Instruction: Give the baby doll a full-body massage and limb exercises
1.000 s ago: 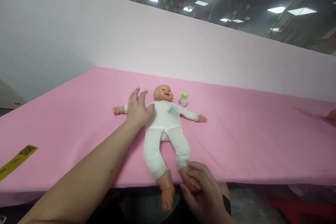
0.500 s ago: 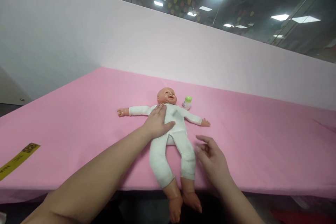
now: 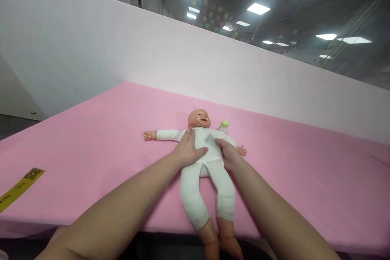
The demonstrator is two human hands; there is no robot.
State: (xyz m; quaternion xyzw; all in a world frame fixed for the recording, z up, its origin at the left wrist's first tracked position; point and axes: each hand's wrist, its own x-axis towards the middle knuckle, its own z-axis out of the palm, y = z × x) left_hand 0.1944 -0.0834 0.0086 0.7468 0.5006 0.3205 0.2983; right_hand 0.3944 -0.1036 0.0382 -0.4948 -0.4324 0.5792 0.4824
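A baby doll in a white cloth suit lies face up, arms spread, its lower legs hanging past the table's front edge. My left hand rests flat on the left side of its torso, with the fingers stretched toward the shoulder and the thumb across the belly. On the other side, my right hand clasps the torso below the doll's arm. Its thumb lies on the chest and the other fingers are hidden at the doll's side. Behind that arm shows a small bottle with a green cap, its lower part covered.
A pink cloth covers the table. Along the back stands a white panel with glass above it. On the left of the cloth lies a yellow printed strip.
My right hand has moved from beside the doll's leg up to its torso and taken hold there. My left hand stays on the doll. The camera view has shifted slightly.
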